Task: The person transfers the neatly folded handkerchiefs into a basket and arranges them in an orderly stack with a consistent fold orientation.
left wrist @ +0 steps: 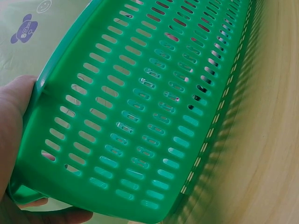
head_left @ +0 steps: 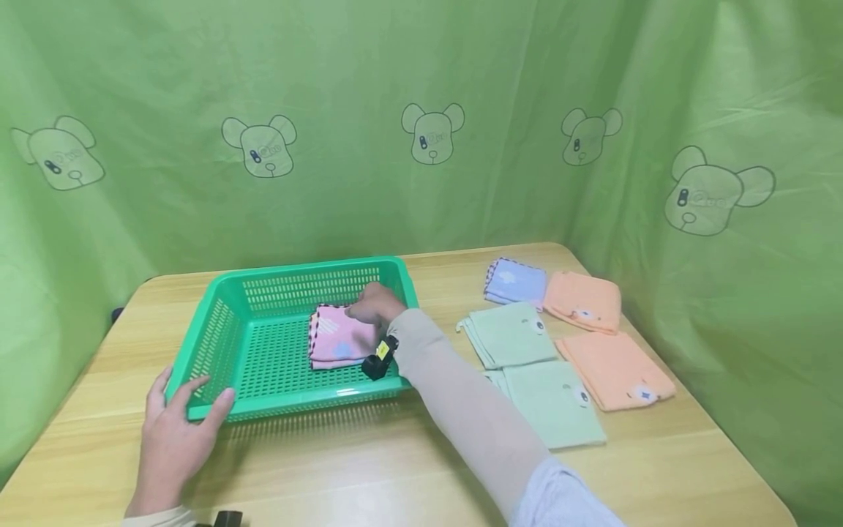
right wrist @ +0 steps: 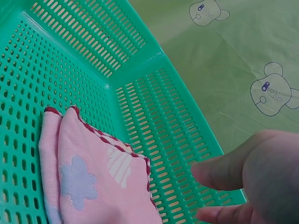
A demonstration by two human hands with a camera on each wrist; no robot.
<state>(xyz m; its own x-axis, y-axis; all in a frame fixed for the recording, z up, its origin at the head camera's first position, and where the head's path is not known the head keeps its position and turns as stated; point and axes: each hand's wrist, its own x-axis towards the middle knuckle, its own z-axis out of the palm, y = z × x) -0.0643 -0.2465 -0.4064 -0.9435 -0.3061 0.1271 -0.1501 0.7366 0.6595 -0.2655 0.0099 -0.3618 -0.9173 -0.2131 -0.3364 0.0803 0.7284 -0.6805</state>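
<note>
Gripped the basket with the left hand and held the right hand unclosed near the folded pink towel inside, perhaps risking rumpled folds through a careless brush.

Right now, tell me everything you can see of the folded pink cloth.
The folded pink cloth, soft-looking fabric, bears a blue flower shape and a white striped patch, with dark red edging. It lies in layers on the perforated floor of the rectangular green plastic basket, toward its right end. The person's right grip hovers above, partly hiding it from the head view; the visible fingertips look clear of it.
</note>
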